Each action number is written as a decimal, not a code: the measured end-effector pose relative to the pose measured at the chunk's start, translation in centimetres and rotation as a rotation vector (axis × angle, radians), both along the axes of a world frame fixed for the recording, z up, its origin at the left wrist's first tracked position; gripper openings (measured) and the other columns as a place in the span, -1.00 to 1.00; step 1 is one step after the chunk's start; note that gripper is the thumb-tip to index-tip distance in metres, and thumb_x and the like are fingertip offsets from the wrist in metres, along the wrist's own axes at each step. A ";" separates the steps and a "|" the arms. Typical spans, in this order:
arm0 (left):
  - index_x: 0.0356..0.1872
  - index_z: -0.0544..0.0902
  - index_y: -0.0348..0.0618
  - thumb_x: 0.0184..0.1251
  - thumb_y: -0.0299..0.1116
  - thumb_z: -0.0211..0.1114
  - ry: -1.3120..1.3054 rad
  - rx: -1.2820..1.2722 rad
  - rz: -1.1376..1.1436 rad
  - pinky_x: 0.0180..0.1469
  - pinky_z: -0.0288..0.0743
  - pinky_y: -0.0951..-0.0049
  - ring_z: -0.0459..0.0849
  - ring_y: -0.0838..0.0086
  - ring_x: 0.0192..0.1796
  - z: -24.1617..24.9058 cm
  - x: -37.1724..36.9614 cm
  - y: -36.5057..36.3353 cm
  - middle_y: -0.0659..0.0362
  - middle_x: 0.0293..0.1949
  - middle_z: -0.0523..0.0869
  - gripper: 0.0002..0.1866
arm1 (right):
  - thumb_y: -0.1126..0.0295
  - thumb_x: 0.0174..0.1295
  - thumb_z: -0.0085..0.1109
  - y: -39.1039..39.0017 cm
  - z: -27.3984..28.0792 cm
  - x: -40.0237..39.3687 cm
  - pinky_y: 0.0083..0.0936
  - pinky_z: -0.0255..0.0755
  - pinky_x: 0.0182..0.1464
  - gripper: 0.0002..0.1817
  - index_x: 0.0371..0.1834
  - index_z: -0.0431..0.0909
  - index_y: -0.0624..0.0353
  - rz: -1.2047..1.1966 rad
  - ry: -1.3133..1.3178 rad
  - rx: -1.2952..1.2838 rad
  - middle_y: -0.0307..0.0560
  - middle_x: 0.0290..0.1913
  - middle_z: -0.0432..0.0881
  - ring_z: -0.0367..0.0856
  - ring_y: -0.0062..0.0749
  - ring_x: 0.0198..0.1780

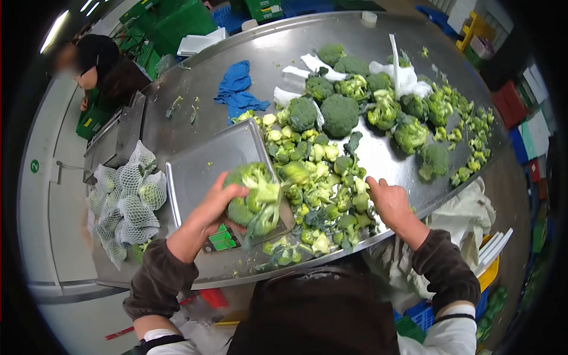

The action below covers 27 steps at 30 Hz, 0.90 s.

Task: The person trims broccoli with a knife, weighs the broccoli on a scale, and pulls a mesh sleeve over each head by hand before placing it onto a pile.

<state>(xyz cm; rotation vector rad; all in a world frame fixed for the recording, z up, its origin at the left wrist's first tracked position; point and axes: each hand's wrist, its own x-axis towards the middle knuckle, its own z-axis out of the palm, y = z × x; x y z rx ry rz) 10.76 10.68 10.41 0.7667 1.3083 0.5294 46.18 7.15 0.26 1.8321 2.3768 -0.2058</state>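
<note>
My left hand (pixel 222 204) grips a head of broccoli (pixel 254 198), its cut stems facing right, above the front of a metal tray (pixel 213 157). Just right of that head, a blurred green piece (pixel 294 173) hangs over the pile. Cut broccoli florets (pixel 322 201) lie heaped between my two hands. My right hand (pixel 391 204) is closed at the heap's right edge; whatever its fingers hold is hidden. Whole broccoli heads (pixel 340 115) sit behind the heap, some with white foam netting (pixel 408 80).
A blue cloth (pixel 235 89) lies on the steel table (pixel 171 133) behind the tray. White net sleeves (pixel 133 198) are piled at the left. Small florets (pixel 473 142) line the right edge. Another person (pixel 103 68) stands at the far left by green crates (pixel 183 23).
</note>
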 end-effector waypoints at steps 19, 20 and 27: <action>0.21 0.32 -0.01 -0.31 -0.25 0.50 0.543 0.923 -0.308 0.20 0.28 0.24 0.37 0.13 0.15 -1.0 2.6 2.9 -0.02 0.04 0.34 -0.12 | -0.11 0.26 -0.11 4.8 5.4 -4.0 -0.17 0.35 -0.50 -0.53 -0.48 0.42 0.10 0.358 0.378 0.032 -0.03 -0.63 0.51 0.51 0.01 -0.55; 0.21 0.33 0.00 -0.32 -0.25 0.49 0.576 0.944 -0.319 0.19 0.29 0.25 0.38 0.13 0.14 -1.0 2.8 3.0 -0.02 0.03 0.34 -0.13 | -0.11 0.26 -0.12 5.1 5.0 -3.9 -0.17 0.35 -0.51 -0.53 -0.48 0.42 0.10 0.383 0.338 0.028 -0.03 -0.63 0.51 0.52 0.00 -0.55; 0.18 0.35 0.02 -0.34 -0.25 0.44 0.695 0.823 -0.137 0.14 0.34 0.26 0.42 0.13 0.09 -2.8 2.9 4.5 -0.02 -0.04 0.35 -0.16 | -0.10 0.25 -0.11 6.7 2.9 -0.2 -0.20 0.37 -0.50 -0.52 -0.49 0.42 0.11 0.388 -0.090 -0.201 -0.05 -0.65 0.51 0.53 -0.05 -0.55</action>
